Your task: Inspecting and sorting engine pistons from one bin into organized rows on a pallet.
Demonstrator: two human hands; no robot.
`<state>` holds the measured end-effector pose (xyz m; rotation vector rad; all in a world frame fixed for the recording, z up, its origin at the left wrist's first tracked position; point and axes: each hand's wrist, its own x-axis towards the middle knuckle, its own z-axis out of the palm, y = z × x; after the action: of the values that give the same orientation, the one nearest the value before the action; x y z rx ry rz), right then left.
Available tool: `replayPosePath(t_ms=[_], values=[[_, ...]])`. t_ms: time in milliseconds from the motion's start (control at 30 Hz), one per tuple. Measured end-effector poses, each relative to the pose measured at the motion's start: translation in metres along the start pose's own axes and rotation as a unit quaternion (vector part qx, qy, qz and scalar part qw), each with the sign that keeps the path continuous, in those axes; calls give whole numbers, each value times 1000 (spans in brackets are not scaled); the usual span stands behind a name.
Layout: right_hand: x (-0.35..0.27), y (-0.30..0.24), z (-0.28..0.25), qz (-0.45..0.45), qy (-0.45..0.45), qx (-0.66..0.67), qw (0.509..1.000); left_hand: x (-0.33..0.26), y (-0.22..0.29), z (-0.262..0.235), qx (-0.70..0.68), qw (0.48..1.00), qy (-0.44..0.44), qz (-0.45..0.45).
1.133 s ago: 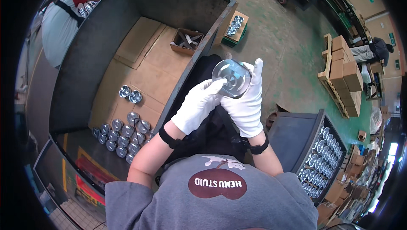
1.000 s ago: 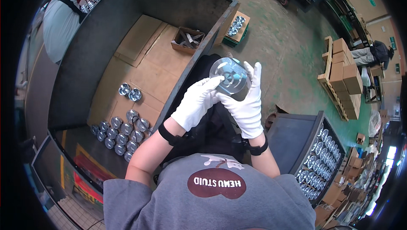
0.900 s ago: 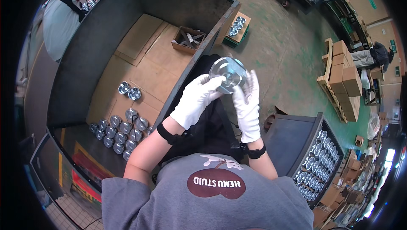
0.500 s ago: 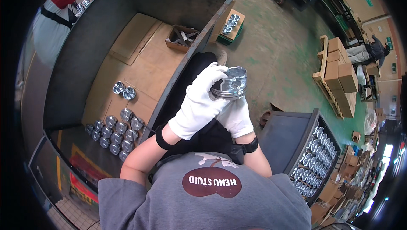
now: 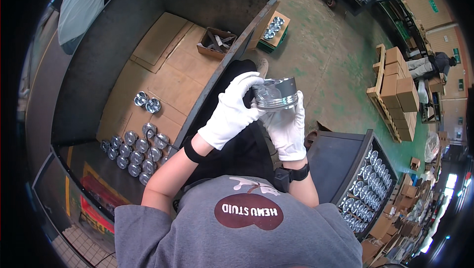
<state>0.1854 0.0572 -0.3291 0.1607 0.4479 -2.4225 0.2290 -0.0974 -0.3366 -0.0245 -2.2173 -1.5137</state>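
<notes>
A shiny metal piston [image 5: 275, 95] with ring grooves is held in front of my body, between both gloved hands. My left hand [image 5: 234, 107] closes on its left side, thumb and fingers curved about the edge. Supporting it from below and along the right side is my right hand [image 5: 287, 132], with fingers pointing up beside the grooves. Both hands wear white gloves. Left of me, two pistons [image 5: 147, 102] stand together on the cardboard [image 5: 173, 78] in a dark metal bin, and a cluster of pistons [image 5: 136, 157] sits nearer.
The dark bin's wall [image 5: 224, 65] rises beside my left arm. It holds a small open box [image 5: 216, 43] of strips. At right stands a dark cart [image 5: 335, 152] with rows of pistons. Farther off are stacked cartons [image 5: 399, 87] on a pallet and people at work.
The piston has turned and shifted slightly right. My right hand has moved from mostly beneath it to its right side, fingers now showing. The person at upper left has moved.
</notes>
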Motion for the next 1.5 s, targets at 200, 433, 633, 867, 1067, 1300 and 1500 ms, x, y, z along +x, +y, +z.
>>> replayPosePath(t_ms=[200, 433, 633, 867, 1067, 1300, 1500], values=[[-1, 9, -6, -139, 16, -254, 957, 3, 23, 4, -1, 999, 48, 8], [-3, 22, -13, -98, 59, -303, 946, -1, 19, 1, 46, 996, 69, 37], [5, 22, -19, 183, 5, 68, 981, -3, 25, -4, 38, 997, 59, 14], [2, 13, -3, 127, -40, 17, 991, 1, 28, -11, 39, 997, 70, 15], [-3, 11, 0, -35, -42, -143, 988, 2, 28, -10, 63, 994, 70, 48], [0, 10, 5, 90, 18, 36, 995, 0, 35, -2, 47, 997, 53, 20], [0, 10, -5, -58, -2, -198, 979, -5, 14, -4, 79, 995, 63, 21]])
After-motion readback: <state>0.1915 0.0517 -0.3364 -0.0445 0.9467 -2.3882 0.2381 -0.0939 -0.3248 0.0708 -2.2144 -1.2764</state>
